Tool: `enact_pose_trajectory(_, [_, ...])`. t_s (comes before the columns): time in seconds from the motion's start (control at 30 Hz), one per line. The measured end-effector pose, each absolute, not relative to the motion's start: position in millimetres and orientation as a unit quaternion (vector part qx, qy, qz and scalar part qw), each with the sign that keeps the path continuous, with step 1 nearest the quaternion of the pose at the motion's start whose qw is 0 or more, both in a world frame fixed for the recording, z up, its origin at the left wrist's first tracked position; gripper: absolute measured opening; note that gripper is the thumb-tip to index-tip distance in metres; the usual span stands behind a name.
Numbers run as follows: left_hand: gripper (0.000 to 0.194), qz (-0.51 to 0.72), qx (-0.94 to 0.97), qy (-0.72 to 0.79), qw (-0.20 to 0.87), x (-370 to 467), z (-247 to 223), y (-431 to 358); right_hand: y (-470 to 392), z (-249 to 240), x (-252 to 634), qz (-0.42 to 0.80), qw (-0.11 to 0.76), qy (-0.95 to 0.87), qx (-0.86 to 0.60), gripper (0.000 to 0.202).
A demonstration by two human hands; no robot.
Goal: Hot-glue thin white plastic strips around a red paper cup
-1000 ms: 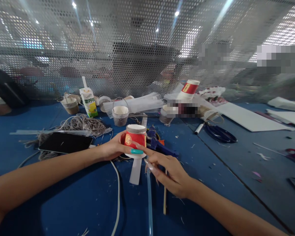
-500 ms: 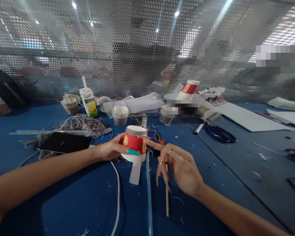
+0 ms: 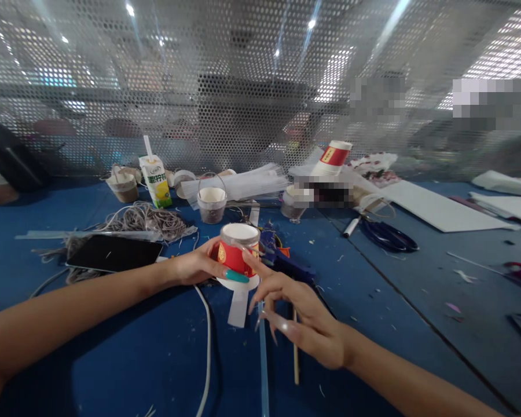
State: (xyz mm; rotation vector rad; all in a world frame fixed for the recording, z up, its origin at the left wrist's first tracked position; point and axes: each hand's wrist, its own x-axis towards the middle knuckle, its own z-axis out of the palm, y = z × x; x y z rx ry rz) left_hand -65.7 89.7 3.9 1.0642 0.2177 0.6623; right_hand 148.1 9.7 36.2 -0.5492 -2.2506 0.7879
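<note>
My left hand [image 3: 202, 262] is wrapped round a red and white paper cup [image 3: 232, 258], its teal thumbnail across the front. Grey cord [image 3: 232, 238] circles the cup just below the rim, and the open mouth faces up. With its index finger reaching the front of the cup near the cord, my right hand [image 3: 304, 315] has its other fingers apart and curved, and I see nothing held in them. Under the cup a white paper strip [image 3: 238, 308] lies on the blue table. Behind the right hand is a dark blue tool [image 3: 293, 265] resembling a glue gun, partly hidden.
Left are a phone [image 3: 113, 253], tangled grey cord [image 3: 145, 223] and a drink carton [image 3: 156, 182]. A cord-wrapped cup with a handle [image 3: 212, 211] stands behind. A wooden stick [image 3: 296, 359] and translucent strip [image 3: 264, 370] lie in front. Scissors [image 3: 388, 234] lie right.
My right hand has moved left, its index finger now over the cup's front instead of at its right side. The dark blue tool shows more. My left hand still holds the cup.
</note>
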Motion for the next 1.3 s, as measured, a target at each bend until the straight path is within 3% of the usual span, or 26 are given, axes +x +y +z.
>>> enact_pose_trajectory(0.2, [0.051, 0.290, 0.521, 0.106, 0.795, -68, 4, 91, 10, 41, 144, 0.288, 0.270, -0.888, -0.236, 0.025])
enact_pose_trajectory(0.4, [0.058, 0.298, 0.510, 0.117, 0.798, -68, 1, 92, 7, 40, 146, 0.271, 0.325, -0.870, -0.253, 0.025])
enact_pose_trajectory(0.73, [0.064, 0.294, 0.493, 0.088, 0.814, -67, -3, 94, 8, 40, 144, 0.294, 0.347, -0.854, -0.253, 0.020])
enact_pose_trajectory(1.07, [0.048, 0.278, 0.468, 0.067, 0.836, -65, 5, 91, 17, 39, 155, 0.204, 0.396, -0.873, -0.198, 0.019])
enact_pose_trajectory(1.3, [0.050, 0.254, 0.482, 0.076, 0.835, -69, 0, 95, 15, 35, 155, 0.331, 0.427, -0.811, -0.225, 0.021])
